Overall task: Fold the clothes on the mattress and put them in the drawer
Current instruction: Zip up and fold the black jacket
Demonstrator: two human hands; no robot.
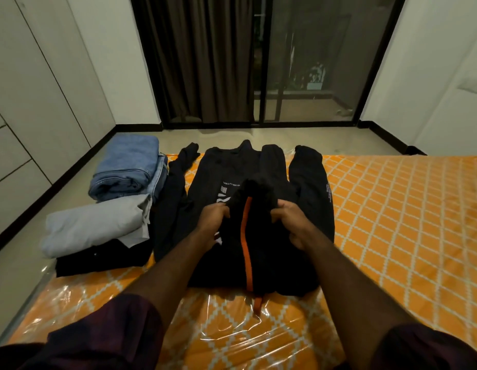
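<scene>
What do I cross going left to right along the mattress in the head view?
Grey shirt → left hand → orange stripe of the black jacket → right hand → bare mattress.

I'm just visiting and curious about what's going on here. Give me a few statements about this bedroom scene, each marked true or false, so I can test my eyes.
1. The left hand and the right hand both hold the black garment with the orange stripe. True.
2. The folded jeans lie to the person's right. False: they lie to the left.
3. A folded light grey garment rests on a folded black garment. True.
4. The mattress is plain white. False: it is orange with a white lattice pattern.
</scene>
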